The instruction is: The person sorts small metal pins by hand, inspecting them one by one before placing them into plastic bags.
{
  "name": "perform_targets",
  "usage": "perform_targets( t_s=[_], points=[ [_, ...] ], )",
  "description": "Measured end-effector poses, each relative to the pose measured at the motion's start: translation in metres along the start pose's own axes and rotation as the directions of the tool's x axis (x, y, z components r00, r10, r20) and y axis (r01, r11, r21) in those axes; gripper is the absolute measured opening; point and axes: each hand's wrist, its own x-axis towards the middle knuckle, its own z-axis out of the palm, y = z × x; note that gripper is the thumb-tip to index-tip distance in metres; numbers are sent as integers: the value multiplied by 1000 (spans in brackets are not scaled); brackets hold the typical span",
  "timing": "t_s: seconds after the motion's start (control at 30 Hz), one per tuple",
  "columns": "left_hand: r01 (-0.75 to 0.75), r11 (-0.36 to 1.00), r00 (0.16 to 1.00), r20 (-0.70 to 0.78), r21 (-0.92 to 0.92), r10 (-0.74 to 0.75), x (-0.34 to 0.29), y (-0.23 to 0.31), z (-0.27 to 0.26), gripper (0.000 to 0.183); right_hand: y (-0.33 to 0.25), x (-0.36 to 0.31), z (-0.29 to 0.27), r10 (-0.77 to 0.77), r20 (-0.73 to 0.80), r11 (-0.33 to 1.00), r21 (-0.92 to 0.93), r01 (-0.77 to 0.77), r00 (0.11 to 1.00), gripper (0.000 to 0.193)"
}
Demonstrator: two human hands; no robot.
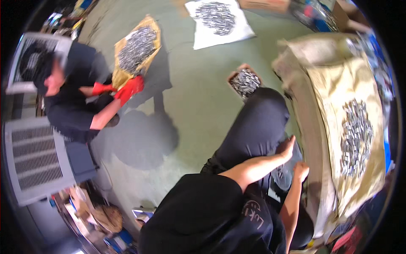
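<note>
A clear plastic bag hangs between my hands beside my bent knee, with a few dark small pieces visible in it. My left hand is closed on the far side of its rim. Closed in a fist, my right hand grips the rim on the right. To the right, shiny short metal pieces lie spread on a yellowish woven sack. Just beyond my knee stands a small open carton filled with similar metal pieces.
At the left, a co-worker in red gloves holds a yellow sack bearing a heap of metal pieces. A white sheet with more pieces lies on the far floor. Grey ventilated machines stand along the left.
</note>
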Motion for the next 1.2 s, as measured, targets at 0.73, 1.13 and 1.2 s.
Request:
perform_targets(
  t_s=[0.73,1.13,1.2],
  points=[
    [-408,824,913,184,394,364,-14,3,-66,36,-50,-32,-15,218,-31,972,96,-215,975,31],
    [-315,866,947,197,389,255,-19,25,-72,55,-64,-49,-99,-90,101,996,9,90,991,27],
    [-410,893,912,86,186,401,-16,34,-75,53,-68,-57,-125,-289,259,952,-21,304,922,24]
  ],
)
